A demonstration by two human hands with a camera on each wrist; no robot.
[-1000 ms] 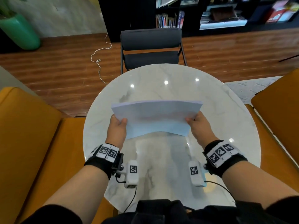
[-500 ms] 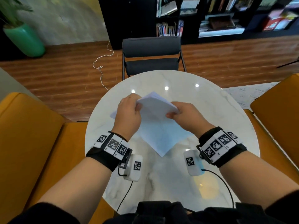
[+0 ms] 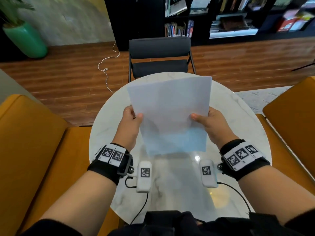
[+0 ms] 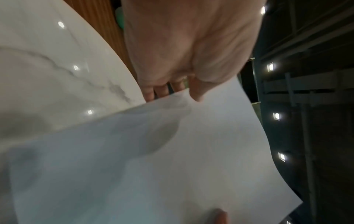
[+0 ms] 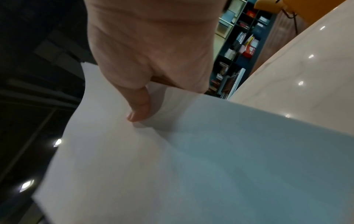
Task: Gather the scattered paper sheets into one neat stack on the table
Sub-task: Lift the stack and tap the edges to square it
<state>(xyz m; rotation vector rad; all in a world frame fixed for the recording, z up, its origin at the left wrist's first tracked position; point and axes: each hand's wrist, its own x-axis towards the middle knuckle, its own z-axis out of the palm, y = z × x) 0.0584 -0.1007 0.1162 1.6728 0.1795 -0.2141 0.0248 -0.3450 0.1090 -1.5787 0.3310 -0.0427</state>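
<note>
A stack of white paper sheets (image 3: 170, 114) stands nearly upright over the round marble table (image 3: 242, 126), long side up, its bottom edge close above the tabletop. My left hand (image 3: 131, 120) pinches its left edge, thumb in front, fingers behind. On the right edge my right hand (image 3: 208, 123) does the same. The left wrist view shows the thumb lying on the paper sheets (image 4: 172, 159) by my left hand (image 4: 191, 92). In the right wrist view my right hand (image 5: 141, 109) has its thumb pressed on the paper sheets (image 5: 182, 166). No loose sheet shows on the table.
A dark grey chair (image 3: 160, 57) stands at the table's far side. Orange seats flank the table, one on the left (image 3: 25, 133) and one on the right (image 3: 293, 113). A white cable (image 3: 105, 68) lies on the wooden floor; bookshelves (image 3: 221, 16) line the back wall.
The sheets were held wide and low, then turned between my hands. Now they stand tall in portrait, raised toward me, each hand pinching a side edge.
</note>
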